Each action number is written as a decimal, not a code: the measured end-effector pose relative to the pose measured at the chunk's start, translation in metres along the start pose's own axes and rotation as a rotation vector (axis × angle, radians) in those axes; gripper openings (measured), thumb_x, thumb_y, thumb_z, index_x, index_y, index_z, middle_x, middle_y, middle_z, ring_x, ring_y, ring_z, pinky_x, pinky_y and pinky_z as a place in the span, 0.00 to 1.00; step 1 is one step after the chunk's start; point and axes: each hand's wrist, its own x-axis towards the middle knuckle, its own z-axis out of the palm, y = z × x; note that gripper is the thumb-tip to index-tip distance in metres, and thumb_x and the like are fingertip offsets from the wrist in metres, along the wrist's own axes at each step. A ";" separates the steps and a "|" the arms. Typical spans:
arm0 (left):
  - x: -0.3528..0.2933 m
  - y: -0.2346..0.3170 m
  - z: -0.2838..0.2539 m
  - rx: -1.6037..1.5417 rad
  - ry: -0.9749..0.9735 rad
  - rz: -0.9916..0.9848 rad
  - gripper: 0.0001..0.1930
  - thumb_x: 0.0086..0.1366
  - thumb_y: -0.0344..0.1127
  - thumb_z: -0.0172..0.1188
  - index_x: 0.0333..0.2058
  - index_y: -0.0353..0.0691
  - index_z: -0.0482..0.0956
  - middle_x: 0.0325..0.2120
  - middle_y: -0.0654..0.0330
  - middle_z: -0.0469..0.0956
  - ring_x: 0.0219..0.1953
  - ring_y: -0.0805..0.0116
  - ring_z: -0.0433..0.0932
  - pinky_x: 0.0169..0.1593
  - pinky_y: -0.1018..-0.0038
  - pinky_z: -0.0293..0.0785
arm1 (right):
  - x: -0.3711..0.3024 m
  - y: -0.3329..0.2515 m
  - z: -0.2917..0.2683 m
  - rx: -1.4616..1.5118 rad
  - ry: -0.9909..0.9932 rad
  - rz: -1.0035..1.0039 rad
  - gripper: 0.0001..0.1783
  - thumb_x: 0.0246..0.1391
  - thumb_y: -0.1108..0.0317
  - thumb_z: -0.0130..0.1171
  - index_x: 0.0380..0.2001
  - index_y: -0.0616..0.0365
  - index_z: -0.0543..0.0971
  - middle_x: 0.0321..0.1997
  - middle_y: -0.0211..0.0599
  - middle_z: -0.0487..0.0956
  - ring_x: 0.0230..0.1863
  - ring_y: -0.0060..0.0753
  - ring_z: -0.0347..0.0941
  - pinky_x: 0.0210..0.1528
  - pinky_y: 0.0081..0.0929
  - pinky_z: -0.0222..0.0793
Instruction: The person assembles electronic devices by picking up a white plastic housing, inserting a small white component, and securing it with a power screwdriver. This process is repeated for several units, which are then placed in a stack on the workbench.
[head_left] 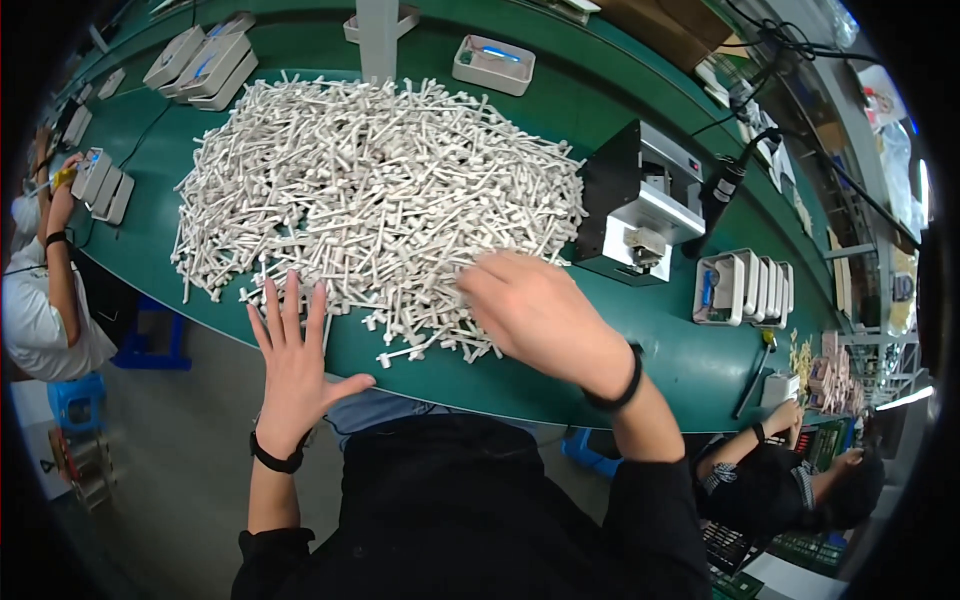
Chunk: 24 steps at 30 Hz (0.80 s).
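Observation:
A wide, heaped pile of small white rod-shaped parts (370, 180) covers the middle of the green table; many have a thicker, knobbed end. My left hand (293, 370) is open at the table's front edge, its fingers spread and their tips by the near left fringe of the pile. Over the pile's near right side, my right hand (545, 315) has its fingers curled downward and pressed together. Its fingertips are hidden behind the hand, so what they hold cannot be made out. Black bands circle both wrists.
A black and silver machine (645, 205) stands right of the pile, with a black cylinder (722, 185) beside it. Grey trays (745, 288) are nested at the right; another tray (494, 65) lies behind the pile. People work at the far left (50, 290) and lower right (770, 490).

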 end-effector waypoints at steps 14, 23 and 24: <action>0.237 0.099 -0.078 -0.278 -0.076 0.539 0.43 0.61 0.46 0.70 0.71 0.35 0.63 0.71 0.40 0.61 0.73 0.42 0.59 0.75 0.56 0.57 | -0.173 0.044 0.029 -0.030 0.113 0.618 0.07 0.64 0.69 0.58 0.44 0.56 0.74 0.44 0.42 0.76 0.44 0.51 0.78 0.38 0.44 0.78; 0.526 0.096 0.012 0.281 -0.284 0.386 0.69 0.46 0.60 0.77 0.77 0.35 0.44 0.75 0.39 0.51 0.78 0.37 0.47 0.77 0.50 0.47 | -0.235 0.044 0.027 0.514 0.419 0.759 0.08 0.73 0.66 0.51 0.50 0.58 0.71 0.29 0.43 0.78 0.27 0.48 0.77 0.32 0.40 0.72; 0.533 0.097 0.024 0.285 -0.306 0.398 0.68 0.47 0.58 0.77 0.77 0.35 0.44 0.75 0.40 0.53 0.77 0.37 0.48 0.77 0.49 0.49 | -0.242 0.042 0.024 0.668 0.465 0.829 0.08 0.74 0.66 0.50 0.49 0.58 0.72 0.26 0.41 0.77 0.26 0.42 0.76 0.31 0.38 0.70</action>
